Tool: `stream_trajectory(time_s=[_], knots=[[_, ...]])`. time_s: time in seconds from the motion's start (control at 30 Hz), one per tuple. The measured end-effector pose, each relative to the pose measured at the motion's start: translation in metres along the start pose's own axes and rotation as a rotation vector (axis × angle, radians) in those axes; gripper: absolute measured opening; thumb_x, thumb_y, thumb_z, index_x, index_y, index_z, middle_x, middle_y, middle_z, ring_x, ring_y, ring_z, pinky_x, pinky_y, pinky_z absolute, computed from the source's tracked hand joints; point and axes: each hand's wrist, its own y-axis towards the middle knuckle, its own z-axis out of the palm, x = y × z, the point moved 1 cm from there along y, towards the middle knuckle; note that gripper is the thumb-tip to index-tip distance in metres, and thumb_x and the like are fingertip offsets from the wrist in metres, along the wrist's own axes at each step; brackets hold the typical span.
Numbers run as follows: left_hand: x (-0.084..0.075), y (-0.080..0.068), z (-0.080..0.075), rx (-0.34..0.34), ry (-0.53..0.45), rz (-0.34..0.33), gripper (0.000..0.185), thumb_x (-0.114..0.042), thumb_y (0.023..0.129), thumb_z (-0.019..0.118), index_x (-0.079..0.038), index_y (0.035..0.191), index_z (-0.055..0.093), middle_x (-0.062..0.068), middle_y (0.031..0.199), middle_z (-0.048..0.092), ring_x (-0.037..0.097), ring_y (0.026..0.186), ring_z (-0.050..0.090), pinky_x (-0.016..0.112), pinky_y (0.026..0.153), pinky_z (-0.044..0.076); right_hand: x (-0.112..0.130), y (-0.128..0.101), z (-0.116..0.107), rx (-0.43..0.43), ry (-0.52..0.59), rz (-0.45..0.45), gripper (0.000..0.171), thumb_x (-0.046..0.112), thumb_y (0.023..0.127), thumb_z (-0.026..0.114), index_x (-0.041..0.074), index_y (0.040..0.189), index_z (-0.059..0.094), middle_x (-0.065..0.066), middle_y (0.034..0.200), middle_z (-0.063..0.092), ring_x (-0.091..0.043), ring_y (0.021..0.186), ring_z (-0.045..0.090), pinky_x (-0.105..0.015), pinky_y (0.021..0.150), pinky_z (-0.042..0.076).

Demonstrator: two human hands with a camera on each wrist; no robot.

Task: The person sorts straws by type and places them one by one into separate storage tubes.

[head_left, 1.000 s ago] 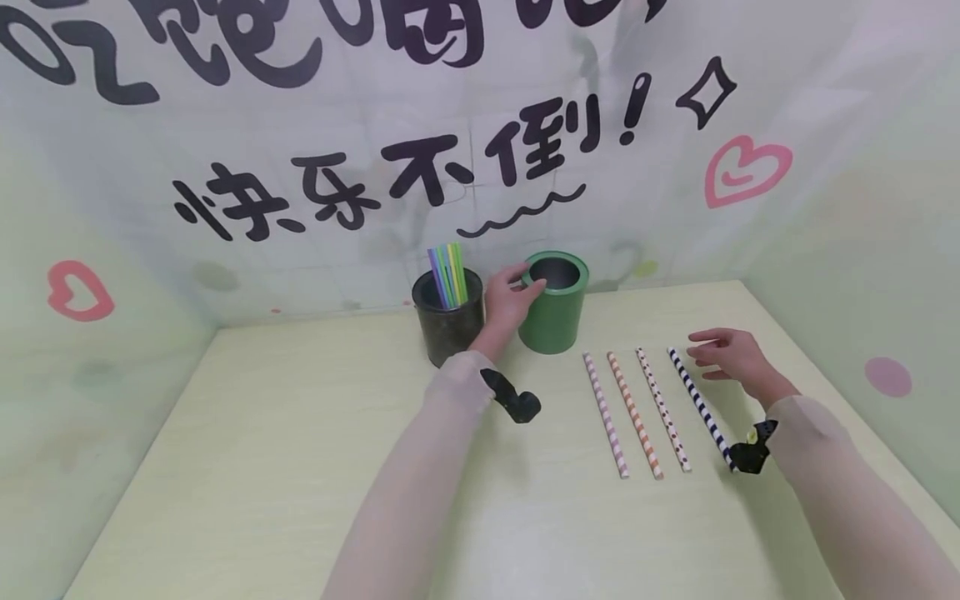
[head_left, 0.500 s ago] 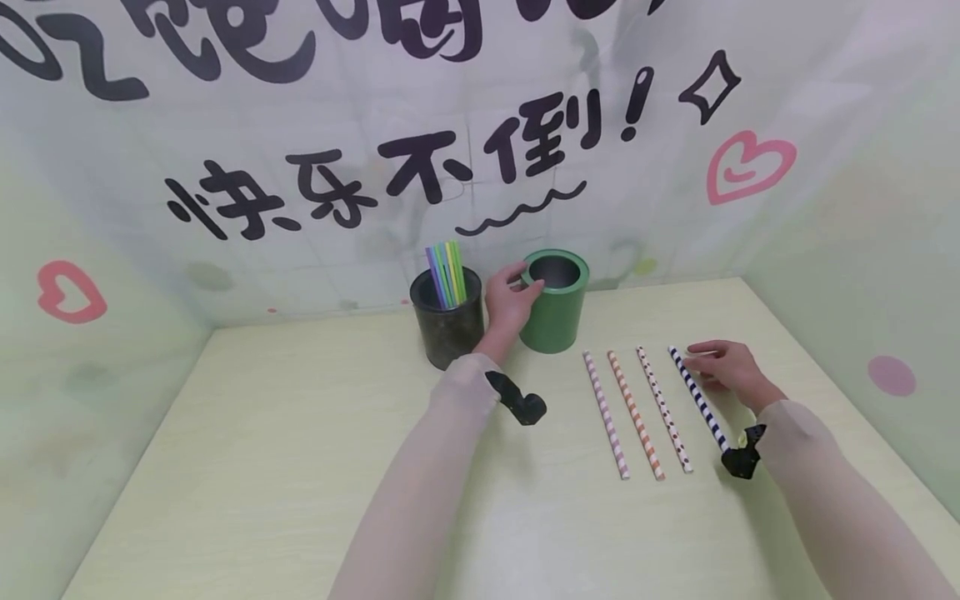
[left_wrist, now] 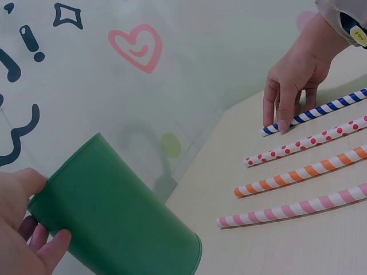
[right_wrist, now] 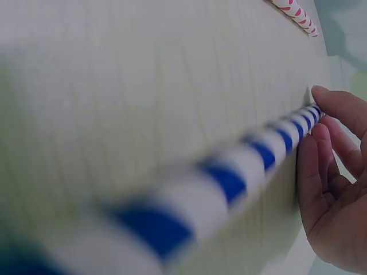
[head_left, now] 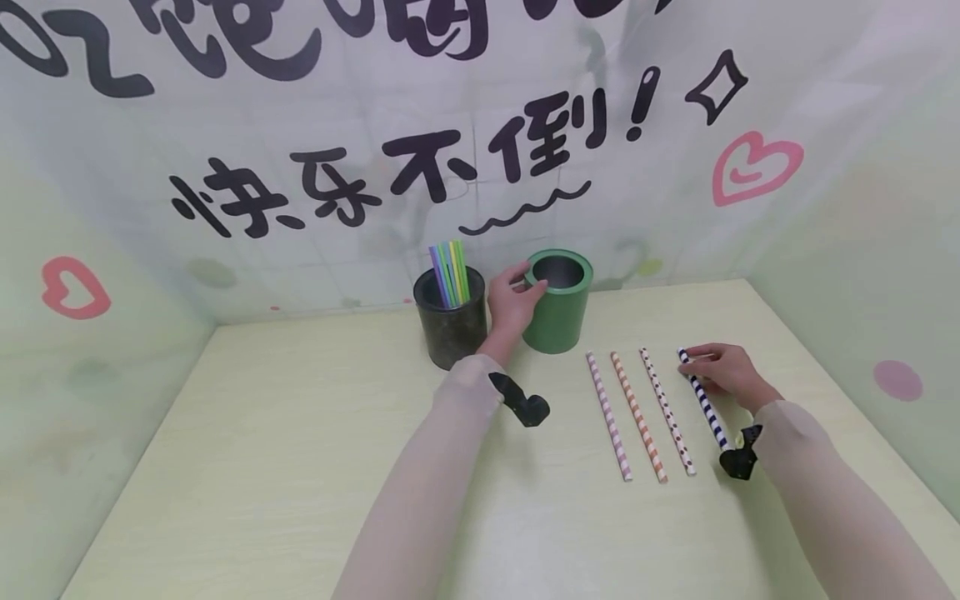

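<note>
- While the left hand [head_left: 512, 302] curled round the green cup [head_left: 556, 302], thumb on one side of the wall and fingers on the other, we saw that cup standing upright near the far edge of the table [head_left: 262, 467], about midway along it.
- We caught the black cup [head_left: 448, 321] just beside it on the left, close but with the hand between them, and a bunch of coloured straws [head_left: 450, 273] stood up out of it.
- Over on the right, the right hand [head_left: 722, 370] came down on the blue-striped straw [head_left: 703, 400], fingertips pinching its far end; the wrist view showed thumb and fingers closed on the tip, the straw lying on the table.
- We made out that straw as the rightmost of four lying side by side towards the right edge, all running from far to near.
- Next to it, apart, lay the red-dotted straw [head_left: 667, 412], then the orange-striped straw [head_left: 638, 416], then the pink-striped straw [head_left: 609, 415], none of them touching one another.
- From the left wrist we saw the same row, with the pink one nearest the green cup.
- Behind it all we had the back wall [head_left: 300, 125], with black lettering and pink hearts.
</note>
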Motion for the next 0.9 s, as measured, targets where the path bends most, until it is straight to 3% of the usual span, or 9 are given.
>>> stream_trajectory(time_s=[0.27,0.63,0.9], knots=[[-0.002,0.000,0.000,-0.009,-0.018,-0.004,0.042,-0.008,0.079,0.071,-0.004,0.120,0.060,0.015,0.112,0.059,0.025,0.098,0.060,0.026,0.080,0.052,0.004,0.000,0.000,-0.010,-0.002,0.016,0.055,0.018,0.086,0.063,-0.009,0.129,0.042,-0.006,0.092,0.055,-0.011,0.069,0.052,-0.024,0.061,0.051],[-0.002,0.000,0.001,-0.014,-0.027,0.000,0.042,-0.007,0.079,0.070,-0.003,0.119,0.060,0.016,0.111,0.060,0.026,0.097,0.060,0.025,0.078,0.052,0.008,-0.001,-0.003,0.003,0.016,0.044,0.053,0.018,0.088,0.060,-0.011,0.128,0.041,-0.002,0.087,0.057,-0.011,0.068,0.053,-0.024,0.061,0.051],[-0.003,-0.003,0.000,-0.015,-0.037,-0.003,0.042,-0.005,0.080,0.070,-0.001,0.120,0.059,0.017,0.110,0.060,0.025,0.096,0.061,0.025,0.078,0.053,0.023,-0.002,-0.014,0.031,0.058,-0.036,0.050,0.015,0.092,0.054,-0.014,0.129,0.037,-0.001,0.089,0.058,-0.010,0.074,0.055,-0.028,0.067,0.054]])
